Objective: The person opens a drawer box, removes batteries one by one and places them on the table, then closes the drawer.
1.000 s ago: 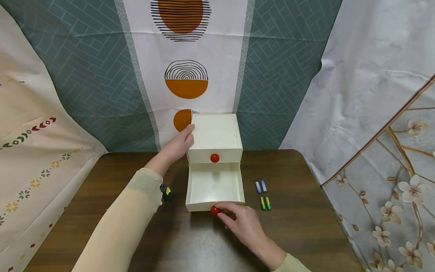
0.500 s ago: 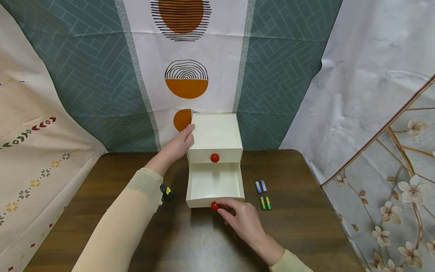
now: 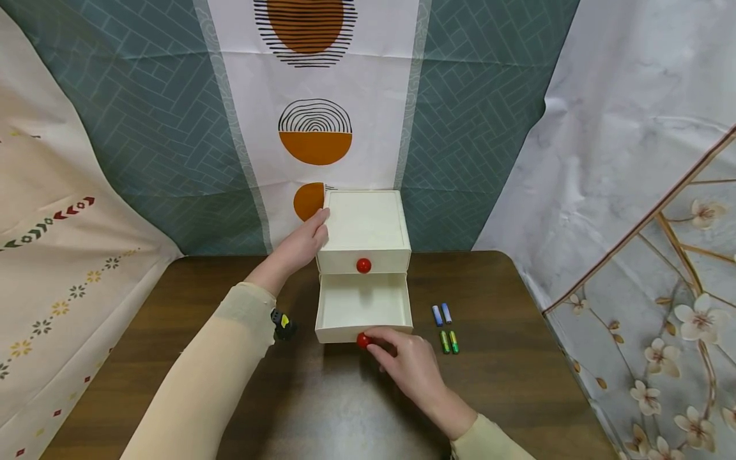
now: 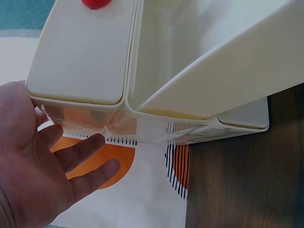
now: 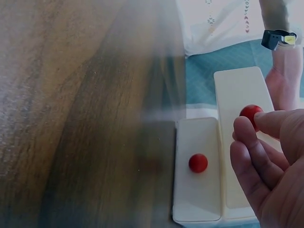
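Note:
A white drawer unit (image 3: 368,220) stands at the back of the table, with its top drawer front (image 3: 339,262) closed. Below that, an extended drawer (image 3: 336,335) shows a bare interior. My right hand (image 3: 411,364) pinches this drawer's red knob (image 3: 363,340) between thumb and fingers, as the right wrist view also shows. Against the unit's left side rests my left hand (image 3: 296,249); in the left wrist view its fingers (image 4: 92,178) are loosely extended along the side. A lower drawer front (image 5: 197,199) with its own red knob (image 5: 198,163) appears in the right wrist view.
Two blue-and-white batteries (image 3: 442,315) and two green ones (image 3: 449,342) lie right of the unit on the brown wooden table (image 3: 489,383). Patterned cloths (image 3: 477,128) hang behind and at both sides. A black wrist device (image 3: 283,324) is on the left sleeve.
The extended drawer has slid a little inward, away from me, with my right hand staying on its knob. My left hand keeps its place on the unit's side.

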Demonstrator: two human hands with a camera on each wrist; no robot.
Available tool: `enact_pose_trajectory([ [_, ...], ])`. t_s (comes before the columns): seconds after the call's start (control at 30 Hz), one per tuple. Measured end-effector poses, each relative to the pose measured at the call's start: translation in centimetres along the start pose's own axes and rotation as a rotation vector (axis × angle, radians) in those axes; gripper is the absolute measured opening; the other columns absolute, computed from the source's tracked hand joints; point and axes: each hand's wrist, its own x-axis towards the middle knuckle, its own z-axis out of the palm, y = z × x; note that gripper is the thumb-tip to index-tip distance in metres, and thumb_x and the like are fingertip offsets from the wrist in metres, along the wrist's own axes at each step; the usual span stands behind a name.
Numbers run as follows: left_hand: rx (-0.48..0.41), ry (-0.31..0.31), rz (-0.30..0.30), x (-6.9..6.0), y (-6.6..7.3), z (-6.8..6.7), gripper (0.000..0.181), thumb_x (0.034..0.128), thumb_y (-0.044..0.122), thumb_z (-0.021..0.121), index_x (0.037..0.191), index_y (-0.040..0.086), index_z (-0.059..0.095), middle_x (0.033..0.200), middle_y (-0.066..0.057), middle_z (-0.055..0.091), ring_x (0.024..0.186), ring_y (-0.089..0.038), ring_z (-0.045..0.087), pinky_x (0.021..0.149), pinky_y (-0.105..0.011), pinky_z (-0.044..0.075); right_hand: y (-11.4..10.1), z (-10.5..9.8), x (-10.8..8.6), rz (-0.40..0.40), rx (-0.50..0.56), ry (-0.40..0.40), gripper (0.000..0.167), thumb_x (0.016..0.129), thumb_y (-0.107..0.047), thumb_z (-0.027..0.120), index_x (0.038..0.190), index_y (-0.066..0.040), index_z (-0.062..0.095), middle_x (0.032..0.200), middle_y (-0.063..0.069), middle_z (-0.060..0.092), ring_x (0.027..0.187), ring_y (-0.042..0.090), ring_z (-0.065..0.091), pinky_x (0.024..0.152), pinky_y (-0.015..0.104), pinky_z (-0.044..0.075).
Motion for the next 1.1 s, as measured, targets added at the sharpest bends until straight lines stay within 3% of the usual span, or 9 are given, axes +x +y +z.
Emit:
enact_pose_trajectory([
  [0.2,0.004,0.001,-0.004,0.0,0.1,0.1,0.064,0.1197,0.033,0.029,0.178,0.01,0.017,0.185,-0.008,0.008,0.17,-0.027,0.01,0.136,-0.046,0.012,0.1,0.2,0.5,-0.002,-0.025,0.019,0.028,0.097,-0.019,0.088,0.123,-0.026,0.083,0.086,-0.017,0.078,0.053,-0.014,0.056,0.056,0.021,0.049],
  [0.67,0.02,0.0,-0.011,0.2,0.0,0.1,0.064,0.1197,0.034,0.029,0.179,0.012,0.016,0.185,-0.007,0.008,0.17,-0.025,0.009,0.136,-0.045,0.011,0.4,0.5,1.9,0.033,-0.059,0.022,0.03,0.097,-0.02,0.088,0.126,-0.026,0.083,0.096,-0.013,0.082,0.053,-0.013,0.057,0.054,0.022,0.048],
  [1.1,0.012,0.001,-0.01,0.1,0.0,0.1,0.064,0.1196,0.035,0.029,0.179,0.013,0.016,0.185,-0.007,0.008,0.17,-0.025,0.01,0.137,-0.045,0.011,1.2,0.6,3.5,0.032,-0.084,0.035,0.029,0.097,-0.022,0.088,0.126,-0.026,0.084,0.083,-0.014,0.079,0.053,-0.013,0.058,0.053,0.023,0.046],
])
